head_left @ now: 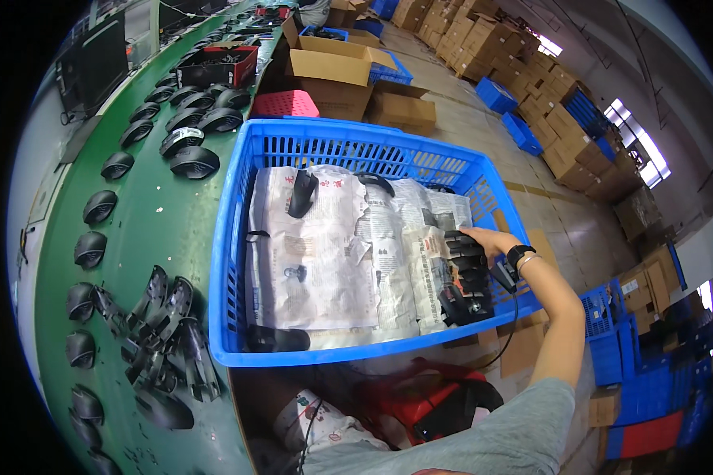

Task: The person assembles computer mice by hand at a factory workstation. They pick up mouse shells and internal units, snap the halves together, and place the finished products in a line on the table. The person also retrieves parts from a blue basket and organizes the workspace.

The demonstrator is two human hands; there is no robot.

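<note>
My right hand (493, 241) reaches over the right side of a blue plastic crate (356, 352). Its fingers are curled at the top of a row of black computer mouse shells (469, 273) and seem closed on the end one; the fingertips are partly hidden. A dark band and a small black device with a cable (503, 275) are on that wrist. Printed newspaper sheets (325, 277) cover most of the crate's contents. One black mouse shell (301, 195) lies on the paper, and others show at its edges. My left hand is out of the picture.
Along the left runs a green workbench (127, 237) with rows of mouse shells (194, 162) and a pile of glossy black parts (162, 324). A red and black box (218, 66) stands farther up. Cardboard boxes (333, 63) sit behind the crate; blue crates (642, 372) are at right.
</note>
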